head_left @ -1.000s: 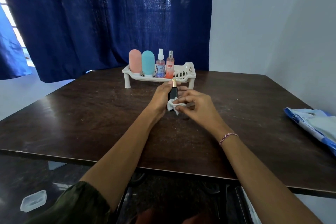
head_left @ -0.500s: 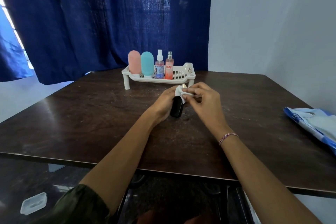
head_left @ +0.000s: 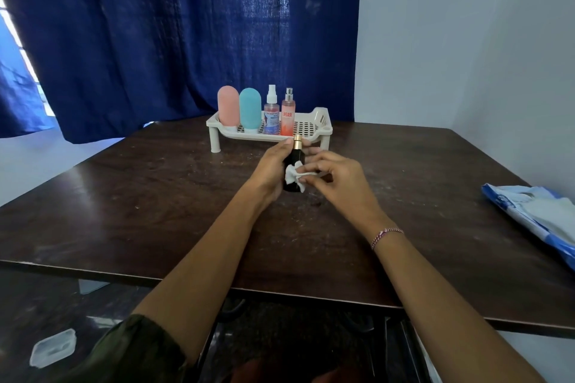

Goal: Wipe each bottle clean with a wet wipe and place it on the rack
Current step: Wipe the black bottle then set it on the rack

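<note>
A small black bottle (head_left: 293, 158) with a gold cap stands upright near the table's middle, gripped from the left by my left hand (head_left: 273, 165). My right hand (head_left: 334, 179) pinches a crumpled white wet wipe (head_left: 295, 176) against the bottle's lower front. Behind them stands the white perforated rack (head_left: 314, 126) on short legs. It holds a pink bottle (head_left: 228, 106), a teal bottle (head_left: 250, 107), a clear spray bottle (head_left: 271, 110) and an orange spray bottle (head_left: 288, 112) in a row on its left half.
A blue and white wipes pack (head_left: 535, 214) lies at the right edge of the dark wooden table (head_left: 155, 211). A blue curtain hangs behind the table, a white wall to the right. A clear plastic lid (head_left: 53, 348) lies on the floor at lower left.
My right hand moved the wipe from the bottle's gold cap down to its lower body. The bottle now shows its cap again; my left hand keeps hold of it.
</note>
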Demonstrator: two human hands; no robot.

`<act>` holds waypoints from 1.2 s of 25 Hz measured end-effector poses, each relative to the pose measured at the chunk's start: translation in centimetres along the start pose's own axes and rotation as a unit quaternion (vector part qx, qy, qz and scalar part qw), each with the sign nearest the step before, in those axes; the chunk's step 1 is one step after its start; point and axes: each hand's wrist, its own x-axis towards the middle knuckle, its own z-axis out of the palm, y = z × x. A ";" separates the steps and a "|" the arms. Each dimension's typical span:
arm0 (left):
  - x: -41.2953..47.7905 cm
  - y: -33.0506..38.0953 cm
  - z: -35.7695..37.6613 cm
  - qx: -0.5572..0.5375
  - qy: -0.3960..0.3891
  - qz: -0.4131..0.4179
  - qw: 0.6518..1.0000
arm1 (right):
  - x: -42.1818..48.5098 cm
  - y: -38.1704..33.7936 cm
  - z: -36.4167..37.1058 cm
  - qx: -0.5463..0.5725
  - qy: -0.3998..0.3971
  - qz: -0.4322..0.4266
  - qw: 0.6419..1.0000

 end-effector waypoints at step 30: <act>-0.3 0.2 0.2 -0.073 0.008 -0.040 0.996 | 0.0 -0.1 0.3 0.009 0.035 0.011 0.999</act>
